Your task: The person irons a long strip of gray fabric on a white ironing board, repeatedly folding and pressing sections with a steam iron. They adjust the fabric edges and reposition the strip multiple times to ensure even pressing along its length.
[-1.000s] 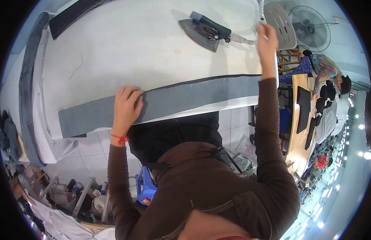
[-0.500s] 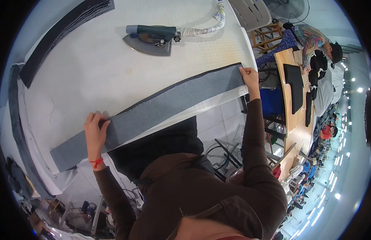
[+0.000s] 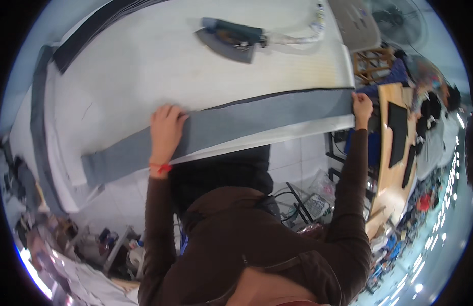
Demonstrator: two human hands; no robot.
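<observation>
A long grey fabric strip (image 3: 267, 113) lies along the near side of the white-covered ironing table (image 3: 144, 81); a dark layer shows along its far edge. My right hand (image 3: 363, 108) pinches the strip's right end, close to the table's right edge. Left of the strip's middle, my left hand (image 3: 166, 131), with a red string at the wrist, is closed over its far edge, thumb and fingers drawn together. Some of that grip is hidden under the hand. Beyond the strip rests an iron (image 3: 227, 40) with a dark handle and a wrapped hose.
Dark fabric strips (image 3: 101, 28) lie at the far left of the table. To the right stands a wooden table (image 3: 384, 178) with black fabric pieces (image 3: 397, 135), a person (image 3: 430, 76) bending beside it. A fan (image 3: 397, 20) is at the far right.
My left hand has shifted rightward along the strip. The view has turned, so the table and iron appear farther right. The right hand still holds the strip's end.
</observation>
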